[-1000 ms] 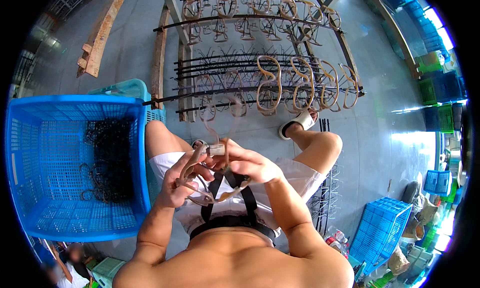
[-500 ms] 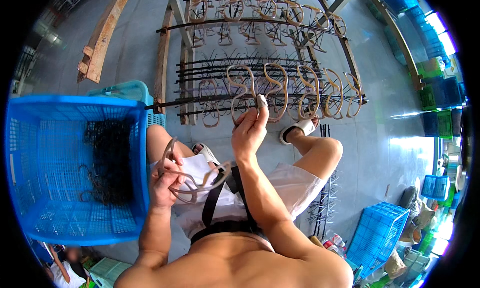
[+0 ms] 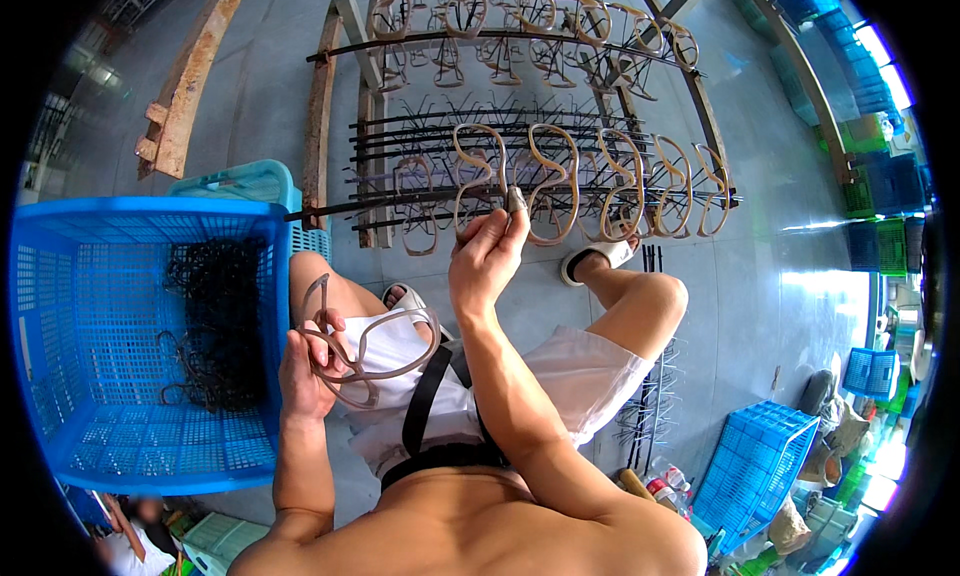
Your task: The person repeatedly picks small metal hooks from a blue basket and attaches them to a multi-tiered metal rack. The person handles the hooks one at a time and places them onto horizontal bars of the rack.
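My left hand is closed around a brownish eyeglass frame, held above my lap beside the blue basket. Its rims stick out past my fingers, and I cannot tell whether more than one frame is in the hand. Out ahead, my right hand reaches to a dark rack bar, its fingers pinched at the leftmost front eyeglass frame hanging there. A greyish wrap covers one fingertip. My fingers hide part of that frame. Several similar frames hang in a row to its right.
At my left stands a large blue basket with a tangled black heap inside. Farther rack bars carry more frames. Wooden posts rise beside the rack. Another blue basket and bottles are at the lower right.
My right hand has shifted slightly left along the bar. My left hand has moved a little left and turned the eyeglass frame it holds, so a rim now faces up more.
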`<state>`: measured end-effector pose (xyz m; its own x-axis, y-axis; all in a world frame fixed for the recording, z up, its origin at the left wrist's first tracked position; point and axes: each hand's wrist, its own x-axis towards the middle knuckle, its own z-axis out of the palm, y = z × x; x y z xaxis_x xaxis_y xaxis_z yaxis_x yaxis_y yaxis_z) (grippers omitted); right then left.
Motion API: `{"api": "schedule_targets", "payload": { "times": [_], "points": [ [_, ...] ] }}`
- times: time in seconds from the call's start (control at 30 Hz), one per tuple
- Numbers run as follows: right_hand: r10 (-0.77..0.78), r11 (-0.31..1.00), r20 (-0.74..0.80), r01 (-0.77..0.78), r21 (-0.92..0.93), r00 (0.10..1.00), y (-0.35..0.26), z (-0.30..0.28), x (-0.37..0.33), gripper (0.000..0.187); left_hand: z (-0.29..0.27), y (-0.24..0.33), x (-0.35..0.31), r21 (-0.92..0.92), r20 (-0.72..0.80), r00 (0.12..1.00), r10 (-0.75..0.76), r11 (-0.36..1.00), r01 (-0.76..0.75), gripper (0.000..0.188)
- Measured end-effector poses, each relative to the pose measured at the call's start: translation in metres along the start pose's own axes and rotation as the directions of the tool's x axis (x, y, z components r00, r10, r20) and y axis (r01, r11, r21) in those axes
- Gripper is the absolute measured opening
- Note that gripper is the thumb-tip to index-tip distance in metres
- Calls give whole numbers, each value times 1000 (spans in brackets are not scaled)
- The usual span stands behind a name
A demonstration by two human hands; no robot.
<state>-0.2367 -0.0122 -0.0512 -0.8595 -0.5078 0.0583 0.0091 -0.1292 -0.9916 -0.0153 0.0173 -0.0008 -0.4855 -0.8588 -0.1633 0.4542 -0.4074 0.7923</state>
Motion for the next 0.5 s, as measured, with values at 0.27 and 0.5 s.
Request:
{"api": "schedule_targets", "payload": {
  "times": [0.27,0.5],
  "points": [
    [20,996,25,-22,85,999,-2,3,-1,20,4,-2,3,31,-43,999,-8,999,9,47],
    [30,992,65,-37,120,997,-11,5,-6,22,7,-3,6,68,13,1000,-8,998,7,45]
  ]
}}
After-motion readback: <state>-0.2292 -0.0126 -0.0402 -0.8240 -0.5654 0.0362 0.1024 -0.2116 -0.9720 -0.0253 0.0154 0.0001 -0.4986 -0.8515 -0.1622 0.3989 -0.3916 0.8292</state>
